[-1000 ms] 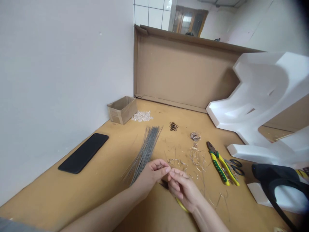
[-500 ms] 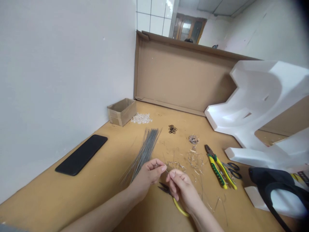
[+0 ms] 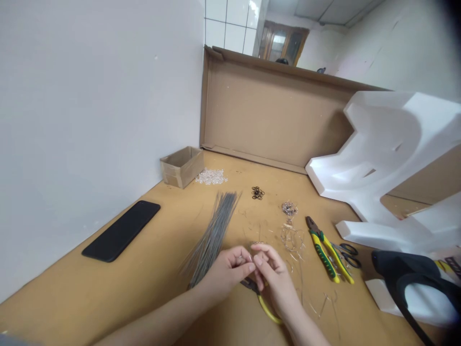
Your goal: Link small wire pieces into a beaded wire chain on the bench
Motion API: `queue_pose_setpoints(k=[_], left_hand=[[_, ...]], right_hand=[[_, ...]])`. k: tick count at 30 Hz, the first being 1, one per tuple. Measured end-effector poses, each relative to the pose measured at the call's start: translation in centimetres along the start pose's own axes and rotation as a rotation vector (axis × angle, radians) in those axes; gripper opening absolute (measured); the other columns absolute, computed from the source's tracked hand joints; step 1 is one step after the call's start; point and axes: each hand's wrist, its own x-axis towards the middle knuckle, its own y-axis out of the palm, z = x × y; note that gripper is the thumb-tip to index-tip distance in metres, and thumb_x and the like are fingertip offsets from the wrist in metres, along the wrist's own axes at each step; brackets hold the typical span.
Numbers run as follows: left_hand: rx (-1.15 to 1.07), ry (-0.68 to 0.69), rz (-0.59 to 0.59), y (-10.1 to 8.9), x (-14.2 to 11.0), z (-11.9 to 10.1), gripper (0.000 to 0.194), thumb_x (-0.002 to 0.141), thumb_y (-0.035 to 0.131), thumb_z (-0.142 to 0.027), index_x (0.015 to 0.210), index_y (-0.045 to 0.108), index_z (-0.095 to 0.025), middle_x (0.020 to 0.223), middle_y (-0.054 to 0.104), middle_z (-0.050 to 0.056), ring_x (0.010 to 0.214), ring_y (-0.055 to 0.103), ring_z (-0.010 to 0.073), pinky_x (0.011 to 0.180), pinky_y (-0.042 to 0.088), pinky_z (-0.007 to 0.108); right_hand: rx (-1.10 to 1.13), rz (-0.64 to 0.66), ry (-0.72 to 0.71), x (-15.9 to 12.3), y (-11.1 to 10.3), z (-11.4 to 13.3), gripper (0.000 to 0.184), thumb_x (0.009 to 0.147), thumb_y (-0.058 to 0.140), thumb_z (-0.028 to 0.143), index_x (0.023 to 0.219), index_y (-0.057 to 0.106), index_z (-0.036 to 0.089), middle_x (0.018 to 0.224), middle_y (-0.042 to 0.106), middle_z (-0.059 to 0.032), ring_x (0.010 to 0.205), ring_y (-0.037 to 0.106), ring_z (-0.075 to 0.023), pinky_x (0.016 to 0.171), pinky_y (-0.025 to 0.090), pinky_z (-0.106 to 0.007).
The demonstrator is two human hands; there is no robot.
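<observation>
My left hand and my right hand meet fingertip to fingertip above the table. Each pinches a short, thin wire, mostly hidden by the fingers. Beneath my right hand lie small pliers with a yellow handle, partly covered by it. A bundle of straight grey wires rests just beyond my left hand. Wire loops and bent pieces are scattered past my right hand, with a small heap of wire rings farther back.
Yellow-green pliers and scissors lie at right, near white foam. A black phone is at left. Behind are a small cardboard box, clear beads, black rings and a large cardboard tray.
My hands have drawn closer together, fingertips now touching or nearly so. The wire between them shows less, and the hands cover more of the wire loops behind.
</observation>
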Motion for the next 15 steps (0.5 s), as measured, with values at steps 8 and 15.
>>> queue_pose_setpoints(k=[8, 15], left_hand=[[0.090, 0.038, -0.052, 0.3, 0.0, 0.8, 0.023, 0.077, 0.056, -0.035, 0.067, 0.048, -0.015, 0.055, 0.063, 0.003, 0.054, 0.060, 0.0144, 0.062, 0.047, 0.030], [0.439, -0.004, -0.235, -0.6, 0.0, 0.4, 0.024, 0.067, 0.062, -0.031, 0.057, 0.045, -0.016, 0.047, 0.045, -0.006, 0.046, 0.038, 0.0066, 0.047, 0.028, 0.019]], right_hand=[[-0.049, -0.050, 0.031, 0.2, -0.3, -1.5, 0.023, 0.073, 0.067, 0.034, 0.088, 0.067, 0.017, 0.042, 0.046, 0.0079, 0.032, 0.031, -0.0035, 0.040, 0.022, -0.020], [0.118, -0.018, 0.114, -0.1, 0.2, -0.1, 0.021, 0.079, 0.061, 0.034, 0.074, 0.061, 0.014, 0.040, 0.049, 0.0070, 0.031, 0.032, -0.0017, 0.039, 0.022, -0.017]])
